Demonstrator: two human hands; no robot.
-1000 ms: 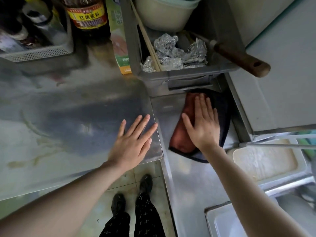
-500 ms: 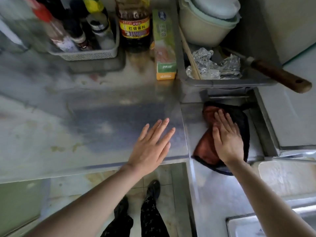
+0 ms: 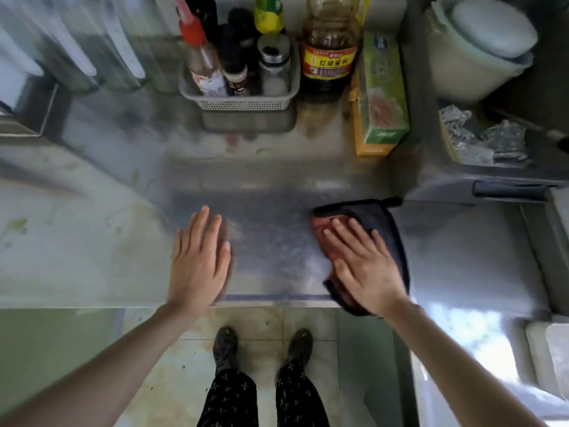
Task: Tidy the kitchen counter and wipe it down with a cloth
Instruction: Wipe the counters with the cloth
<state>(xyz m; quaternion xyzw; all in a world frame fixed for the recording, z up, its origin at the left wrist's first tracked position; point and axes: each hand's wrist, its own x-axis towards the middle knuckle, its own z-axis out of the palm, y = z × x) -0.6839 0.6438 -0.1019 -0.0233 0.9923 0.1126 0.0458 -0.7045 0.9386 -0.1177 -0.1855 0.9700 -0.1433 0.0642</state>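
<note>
Right now my right hand [image 3: 366, 266] lies flat, fingers straight, pressing the cloth [image 3: 383, 221] onto the worktop [image 3: 277, 241] near its front edge. My left hand [image 3: 197, 263] is flat and empty, well apart to the left. To wipe well I'd hold the palm's weight even, sweep in overlapping passes toward the yellowish stains [image 3: 17, 226] at left, and steer short of the basket [image 3: 246, 103] of bottles.

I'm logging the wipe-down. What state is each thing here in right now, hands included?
left hand: palm down on the counter, fingers straight, empty.
right hand: flat, pressing the cloth.
cloth: folded, lying on the counter under the right hand.
counter: stained at its left part.
basket: holding upright bottles.
sauce bottle: upright beside the basket.
</note>
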